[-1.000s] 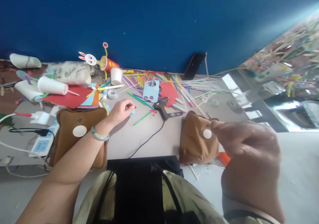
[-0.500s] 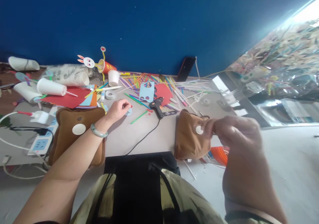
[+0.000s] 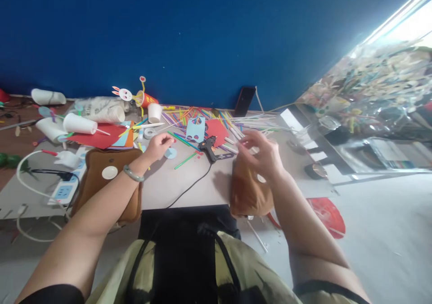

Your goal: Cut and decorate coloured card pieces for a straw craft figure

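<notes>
My left hand (image 3: 161, 146) is closed in a pinch above the table, with a small red piece (image 3: 173, 140) at its fingertips. Just below them a light blue paper disc (image 3: 170, 153) lies on the table. My right hand (image 3: 261, 153) hovers over a brown plush pouch (image 3: 248, 191), fingers curved and apart, with nothing visible in them. Between the hands rests a black glue gun (image 3: 211, 149), its cord running toward me. Close by are a green stick (image 3: 185, 160) and a light blue card with cut-out holes (image 3: 195, 129). A second brown pouch (image 3: 96, 182) lies under my left forearm.
White paper cups (image 3: 80, 124), red paper (image 3: 97, 135) and a power strip (image 3: 67, 184) are on the left. Many coloured sticks (image 3: 189, 115) and a phone (image 3: 245, 101) line the blue wall. Clear plastic packaging (image 3: 381, 115) stands at right.
My right hand has come in from the far right toward the middle, now over the right pouch, and its fingers have spread. My left hand keeps its pinch. The view has shifted slightly.
</notes>
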{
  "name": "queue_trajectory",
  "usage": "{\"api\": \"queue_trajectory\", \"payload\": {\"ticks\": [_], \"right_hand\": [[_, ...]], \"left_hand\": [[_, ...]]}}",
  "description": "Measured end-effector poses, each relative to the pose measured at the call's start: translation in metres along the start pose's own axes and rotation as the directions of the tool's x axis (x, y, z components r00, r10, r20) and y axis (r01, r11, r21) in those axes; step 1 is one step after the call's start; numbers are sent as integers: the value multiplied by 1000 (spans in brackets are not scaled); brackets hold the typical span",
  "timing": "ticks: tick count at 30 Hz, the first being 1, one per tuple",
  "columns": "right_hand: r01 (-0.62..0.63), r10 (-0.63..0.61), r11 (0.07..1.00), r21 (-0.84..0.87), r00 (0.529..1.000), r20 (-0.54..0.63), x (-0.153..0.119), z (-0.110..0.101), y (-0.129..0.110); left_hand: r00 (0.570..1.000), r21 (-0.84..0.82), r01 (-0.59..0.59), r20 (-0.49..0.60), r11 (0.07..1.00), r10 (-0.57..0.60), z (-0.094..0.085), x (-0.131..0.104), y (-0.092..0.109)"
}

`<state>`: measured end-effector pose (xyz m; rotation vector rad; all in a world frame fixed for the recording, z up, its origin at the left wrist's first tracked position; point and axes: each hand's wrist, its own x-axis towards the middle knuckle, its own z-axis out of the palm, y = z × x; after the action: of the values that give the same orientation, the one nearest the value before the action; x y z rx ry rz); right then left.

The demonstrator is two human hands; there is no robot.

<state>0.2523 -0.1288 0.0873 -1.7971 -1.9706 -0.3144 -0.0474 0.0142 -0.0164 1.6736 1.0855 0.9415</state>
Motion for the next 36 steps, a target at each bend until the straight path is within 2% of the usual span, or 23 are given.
{"api": "queue_trajectory", "payload": {"ticks": [1, 2, 3, 5, 8, 12, 16, 19, 21, 24, 25, 27, 29, 31, 34, 36], "right_hand": [[-48, 48, 999, -21, 999, -11, -2, 11, -7], [-84, 85, 995, -48, 996, 32, -5, 21, -14], [-87, 97, 993, -82, 987, 125, -6, 31, -21], [-100, 156, 980, -170, 923, 353, -7, 50, -32], [-137, 259, 951, -276, 839, 479, -2, 77, -40], [-185, 312, 942, -281, 791, 526, 4, 99, -40], [-255, 333, 942, -218, 779, 531, 10, 97, -30], [-407, 385, 912, -48, 813, 437, 11, 83, -21], [-453, 381, 879, 151, 856, 350, 9, 71, -21], [-403, 287, 787, 467, 909, 302, 1, 53, -37], [-374, 250, 760, 532, 923, 291, -3, 48, -45], [-299, 161, 739, 604, 949, 273, -7, 42, -66], [-213, 63, 748, 629, 965, 253, -9, 42, -89], [-124, -49, 748, 652, 969, 240, -7, 49, -113], [15, -226, 733, 680, 948, 222, 3, 68, -152], [118, -334, 745, 656, 918, 215, 15, 83, -180]], "left_hand": [[1000, -48, 8, -23, 999, -9, -1, 2, 2], [999, -96, 11, -42, 995, -15, -2, 5, 4], [998, -141, 11, -54, 990, -19, -3, 7, 7], [998, -212, 14, -51, 977, -26, -6, 8, 15], [999, -262, 31, -28, 965, -40, -10, 2, 31], [996, -231, 66, 66, 971, -52, -17, -21, 51], [985, -187, 116, 149, 976, -88, -21, -55, 56], [971, -175, 184, 183, 967, -151, -15, -84, 50], [952, -168, 216, 254, 962, -170, -7, -105, 45], [901, -201, 205, 420, 958, -104, 2, -137, 37], [862, -232, 211, 503, 949, -69, 3, -147, 35], [778, -321, 243, 628, 915, 14, -2, -165, 32], [730, -371, 261, 680, 891, 70, -14, -183, 31], [737, -357, 262, 674, 896, 53, -32, -201, 31], [806, -301, 249, 591, 921, -25, -69, -230, 30], [859, -266, 230, 508, 936, -67, -95, -251, 29]]}}
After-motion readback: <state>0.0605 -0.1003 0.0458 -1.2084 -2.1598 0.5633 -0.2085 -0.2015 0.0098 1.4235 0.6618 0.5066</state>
